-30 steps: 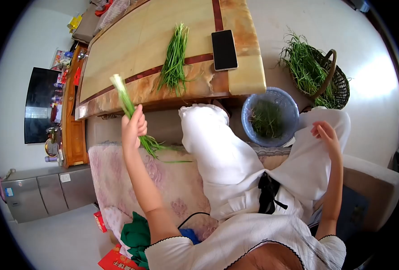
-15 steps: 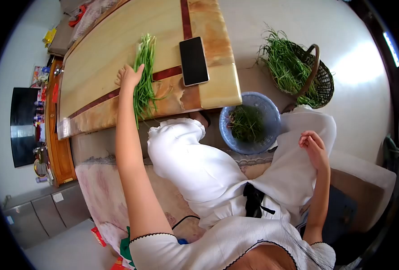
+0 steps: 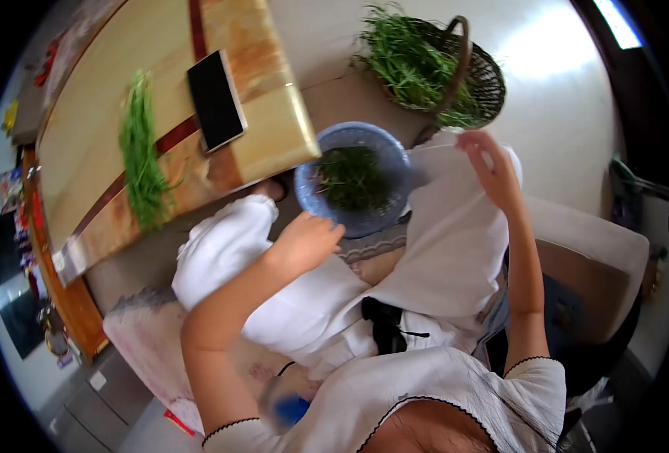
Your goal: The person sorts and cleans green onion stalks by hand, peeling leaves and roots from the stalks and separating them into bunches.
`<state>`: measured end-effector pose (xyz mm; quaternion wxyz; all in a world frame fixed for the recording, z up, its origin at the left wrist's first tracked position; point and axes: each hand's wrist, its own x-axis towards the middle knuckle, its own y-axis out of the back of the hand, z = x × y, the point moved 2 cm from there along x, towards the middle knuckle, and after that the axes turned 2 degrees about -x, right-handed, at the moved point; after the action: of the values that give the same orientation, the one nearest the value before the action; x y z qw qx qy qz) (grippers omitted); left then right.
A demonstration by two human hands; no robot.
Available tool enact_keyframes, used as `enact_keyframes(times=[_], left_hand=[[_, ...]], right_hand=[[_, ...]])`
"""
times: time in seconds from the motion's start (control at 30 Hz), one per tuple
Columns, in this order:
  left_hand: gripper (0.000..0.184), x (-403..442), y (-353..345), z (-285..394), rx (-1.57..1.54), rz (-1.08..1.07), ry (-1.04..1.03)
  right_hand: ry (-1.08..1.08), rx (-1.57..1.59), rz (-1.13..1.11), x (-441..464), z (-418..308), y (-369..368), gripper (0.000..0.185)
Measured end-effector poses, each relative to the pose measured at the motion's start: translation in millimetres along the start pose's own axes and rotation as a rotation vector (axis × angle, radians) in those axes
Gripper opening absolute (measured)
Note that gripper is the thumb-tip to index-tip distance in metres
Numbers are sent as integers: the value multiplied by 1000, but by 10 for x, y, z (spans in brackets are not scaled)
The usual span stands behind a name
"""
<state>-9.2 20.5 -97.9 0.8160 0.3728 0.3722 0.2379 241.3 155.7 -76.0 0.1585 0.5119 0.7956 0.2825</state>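
Observation:
My left hand (image 3: 309, 241) hovers over my left thigh beside the blue plastic bin (image 3: 313, 204). Its fingers are loosely bent with a small gap, and nothing shows in them. Tangled green scraps (image 3: 349, 177) with some reddish roots lie inside the bin. Above my right knee, my right hand (image 3: 491, 164) is raised near the wicker basket (image 3: 493, 90); its fingers are loosely apart and hold nothing I can see. Long green stalks (image 3: 410, 64) fill the basket and spill over its side. A bunch of thin green stalks (image 3: 140, 151), pale at one end, rests on the table.
The stone-topped table (image 3: 266, 75) has a hard corner near the bin. A dark-screened phone (image 3: 217, 100) lies on it. I sit on a patterned couch (image 3: 149, 328), with a beige armrest (image 3: 587, 238) to my right. A television (image 3: 13, 279) stands at far left.
My left hand has let go of the stalk bunch on the table and come back toward the bin. My right hand has lifted toward the basket. The view has turned right.

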Motion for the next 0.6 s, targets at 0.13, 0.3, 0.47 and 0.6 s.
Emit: enact_keyframes(times=[0.13,0.3,0.47,0.6], left_hand=[[29,-103,64,-56,205,94,132],[33,-149,312,-19,200,32,288],[36,-66,462,24,70,16,224],[38,-80,446,16,92,-48,257]], right_hand=[[-127,-1,139,689,813,130,32],[-731,-25,182,1598,1637,68,71],[-857,132,270,2031,2479,-162,38],[-640,585,498,2061,2235,-179,23]])
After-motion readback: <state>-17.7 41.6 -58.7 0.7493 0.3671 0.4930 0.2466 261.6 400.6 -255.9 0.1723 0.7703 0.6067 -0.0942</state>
